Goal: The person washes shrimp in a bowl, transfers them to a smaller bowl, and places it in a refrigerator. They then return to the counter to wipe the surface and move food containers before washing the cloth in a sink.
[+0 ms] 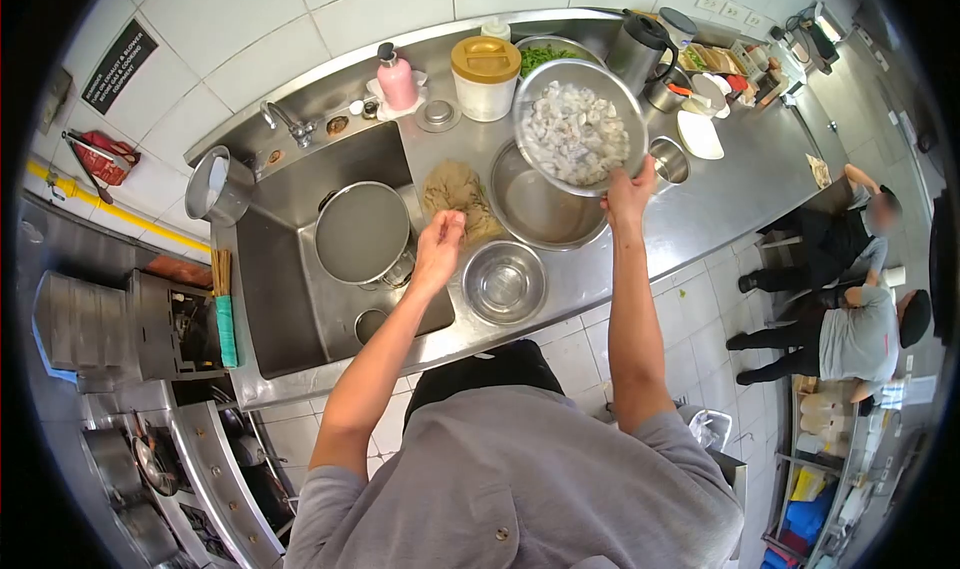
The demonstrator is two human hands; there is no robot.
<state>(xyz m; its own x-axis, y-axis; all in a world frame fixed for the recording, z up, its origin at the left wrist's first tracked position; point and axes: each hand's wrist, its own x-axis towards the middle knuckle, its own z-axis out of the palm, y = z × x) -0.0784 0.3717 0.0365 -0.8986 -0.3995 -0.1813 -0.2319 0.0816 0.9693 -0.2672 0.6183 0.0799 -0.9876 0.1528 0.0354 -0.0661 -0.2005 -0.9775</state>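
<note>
My right hand point(630, 195) grips the near rim of a metal bowl point(524, 129), which is tilted over the counter. Whitish, translucent pieces like peeled shrimp point(578, 134) fill it. Under and beside it is a wide steel basin point(520, 204), partly covered by the bowl. My left hand point(440, 249) has its fingers closed at the near edge of a crumpled brown cloth point(455, 189) on the counter. A smaller steel bowl point(504, 283) stands right of that hand, nearer the counter's front edge.
Left is the sink point(290, 314) with a pot of cloudy liquid point(362, 234) in it. A pink soap bottle point(396, 81), a tub with a yellow lid point(486, 79) and greens point(545, 57) line the back. Two people point(860, 334) are at the far right.
</note>
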